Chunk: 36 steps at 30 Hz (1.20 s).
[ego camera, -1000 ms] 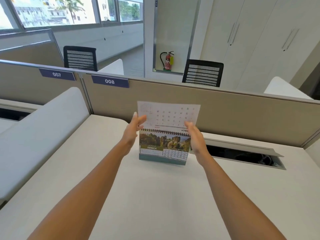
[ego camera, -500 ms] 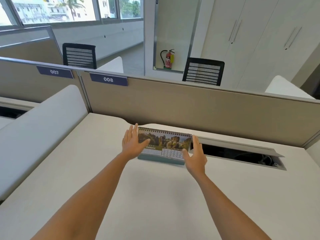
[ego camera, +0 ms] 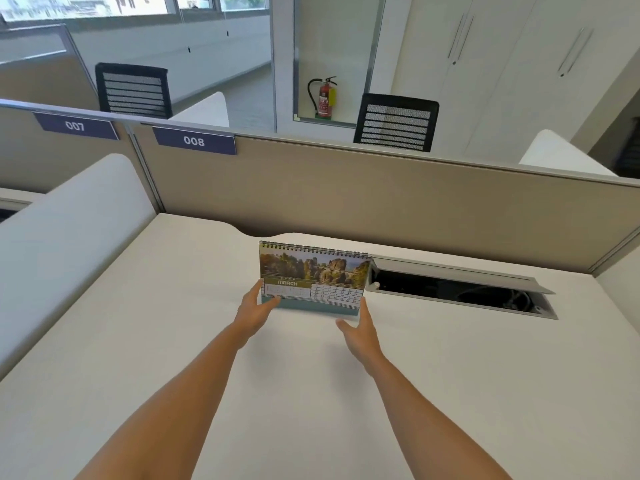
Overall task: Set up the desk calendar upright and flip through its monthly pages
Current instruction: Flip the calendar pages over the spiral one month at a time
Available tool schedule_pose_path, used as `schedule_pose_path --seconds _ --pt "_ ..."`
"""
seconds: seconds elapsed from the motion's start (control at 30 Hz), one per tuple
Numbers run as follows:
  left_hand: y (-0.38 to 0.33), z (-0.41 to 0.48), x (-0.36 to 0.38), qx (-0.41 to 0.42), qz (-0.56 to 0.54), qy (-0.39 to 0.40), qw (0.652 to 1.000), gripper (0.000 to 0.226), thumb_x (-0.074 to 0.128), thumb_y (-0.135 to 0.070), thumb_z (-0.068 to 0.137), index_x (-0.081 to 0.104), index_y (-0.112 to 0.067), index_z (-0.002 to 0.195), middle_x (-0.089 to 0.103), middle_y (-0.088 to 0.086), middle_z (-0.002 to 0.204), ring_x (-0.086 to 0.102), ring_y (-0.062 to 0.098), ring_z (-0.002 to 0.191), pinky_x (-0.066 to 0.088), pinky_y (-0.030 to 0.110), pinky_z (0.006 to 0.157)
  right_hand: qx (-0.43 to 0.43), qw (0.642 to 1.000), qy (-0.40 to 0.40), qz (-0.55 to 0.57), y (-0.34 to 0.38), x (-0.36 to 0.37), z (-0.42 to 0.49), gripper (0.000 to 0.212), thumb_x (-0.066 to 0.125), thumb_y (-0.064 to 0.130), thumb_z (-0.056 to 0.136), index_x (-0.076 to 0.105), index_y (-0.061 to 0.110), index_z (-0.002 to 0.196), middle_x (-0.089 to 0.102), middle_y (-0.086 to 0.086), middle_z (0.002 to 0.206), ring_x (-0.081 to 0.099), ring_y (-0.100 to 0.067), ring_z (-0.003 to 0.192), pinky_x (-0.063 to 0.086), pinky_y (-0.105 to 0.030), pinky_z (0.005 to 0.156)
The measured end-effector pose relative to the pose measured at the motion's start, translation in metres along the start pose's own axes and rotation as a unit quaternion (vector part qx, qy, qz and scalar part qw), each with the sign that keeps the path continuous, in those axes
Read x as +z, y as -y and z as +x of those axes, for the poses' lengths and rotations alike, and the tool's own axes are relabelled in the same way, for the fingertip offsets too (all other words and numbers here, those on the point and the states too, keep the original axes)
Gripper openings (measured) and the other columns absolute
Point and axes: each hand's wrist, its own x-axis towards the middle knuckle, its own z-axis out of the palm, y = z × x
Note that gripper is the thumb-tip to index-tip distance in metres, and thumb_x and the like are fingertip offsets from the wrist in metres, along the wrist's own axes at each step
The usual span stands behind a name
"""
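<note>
The spiral-bound desk calendar [ego camera: 313,271] stands upright on the white desk [ego camera: 166,334], near the back edge. Its front page shows a rocky landscape photo, the word MARCH and a date grid. My left hand [ego camera: 254,311] holds its lower left corner, thumb on the front of the page and fingers along the left edge. My right hand [ego camera: 360,332] is at the lower right corner with fingers apart, fingertips against the right edge and nothing in its grasp.
An open cable hatch [ego camera: 457,292] with a raised lid lies just right of the calendar. A beige partition [ego camera: 346,195] labelled 008 closes the back of the desk. A white rounded divider [ego camera: 62,233] borders the left side.
The lifted page has gone over the spiral to the back, leaving March in front. Both hands came down from the top of the calendar to its lower corners.
</note>
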Motion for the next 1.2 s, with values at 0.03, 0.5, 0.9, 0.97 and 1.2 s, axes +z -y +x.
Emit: schedule_pose_path --seconds 0.03,0.5,0.9,0.97,1.2 --pt "0.001 -0.001 -0.001 -0.004 -0.002 -0.002 1.000 0.064 0.055 -0.030 0.095 0.022 -0.028 0.150 0.028 0.007 0.157 0.029 0.032 0.141 0.028 0.049 0.112 0.002 1.000 0.001 0.008 0.001 0.002 0.000 0.079 0.061 0.023 0.093 0.012 0.028 0.155 0.025 0.002 0.160 0.029 -0.024 0.145 0.030 -0.042 0.116" --pt "0.015 -0.011 -0.006 -0.071 -0.046 0.023 0.996 0.074 0.058 -0.036 0.092 0.015 -0.026 0.152 0.017 0.006 0.160 0.024 0.031 0.144 0.024 0.048 0.113 0.001 0.997 -0.065 0.032 0.000 0.010 -0.007 0.068 0.064 0.021 0.091 0.029 0.024 0.150 0.039 -0.001 0.153 0.039 -0.028 0.139 0.039 -0.040 0.108" --pt "0.002 -0.012 -0.019 -0.039 -0.022 0.020 0.999 0.071 0.061 -0.030 0.092 0.022 -0.028 0.150 0.021 0.006 0.159 0.028 0.032 0.142 0.028 0.049 0.112 0.007 0.999 -0.040 0.035 0.006 -0.004 0.012 0.070 0.071 0.011 0.085 0.037 0.023 0.145 0.046 -0.004 0.148 0.043 -0.029 0.134 0.038 -0.031 0.097" --pt "-0.007 -0.007 -0.024 -0.019 -0.013 0.014 1.000 0.071 0.061 -0.027 0.091 0.022 -0.028 0.150 0.021 0.006 0.159 0.028 0.032 0.142 0.029 0.049 0.113 0.008 0.998 -0.044 0.043 0.006 -0.005 0.013 0.064 0.071 0.014 0.085 0.042 0.022 0.142 0.048 -0.005 0.146 0.046 -0.029 0.132 0.039 -0.032 0.098" --pt "-0.022 0.001 -0.027 0.004 -0.011 0.033 0.999 0.072 0.064 -0.023 0.089 0.025 -0.027 0.150 0.034 0.009 0.154 0.034 0.031 0.140 0.032 0.050 0.110 -0.022 0.988 -0.151 0.035 0.004 -0.010 0.005 0.035 0.082 0.023 0.075 0.066 0.014 0.106 0.071 -0.003 0.098 0.066 -0.018 0.084 0.047 -0.019 0.060"
